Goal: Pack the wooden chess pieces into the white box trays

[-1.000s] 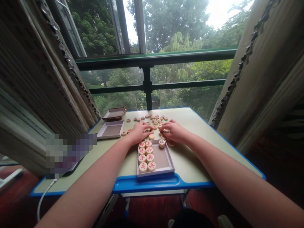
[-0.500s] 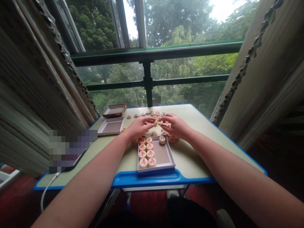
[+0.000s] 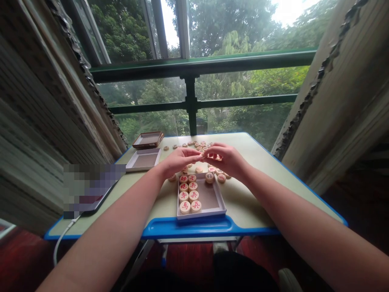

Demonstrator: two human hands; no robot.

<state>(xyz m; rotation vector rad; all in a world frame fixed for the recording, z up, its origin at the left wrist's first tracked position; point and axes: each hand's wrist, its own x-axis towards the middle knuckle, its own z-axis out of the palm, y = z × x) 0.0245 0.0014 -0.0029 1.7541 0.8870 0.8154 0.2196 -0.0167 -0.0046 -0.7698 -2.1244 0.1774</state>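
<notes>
Closer together than half a second ago, your left hand (image 3: 178,161) and right hand (image 3: 225,159) now meet over the table (image 3: 243,194); its pale top ends on your side in a blue trough (image 3: 188,227); just beyond that trough lies the near tray (image 3: 211,199); a white tray (image 3: 144,161) lies off to the left, with a brown tray (image 3: 148,139) just past it; your fingers (image 3: 192,153) are bent and come together end to end, but you cannot tell from this view what, if anything, they grasp; inside the near tray, eight red-marked pieces (image 3: 193,196) stand in two columns of four along the left wall; one dark-marked piece (image 3: 209,177) sits at the far right; loose pieces (image 3: 221,178) spread over the table beyond the tray, some partly covered by your hands.
</notes>
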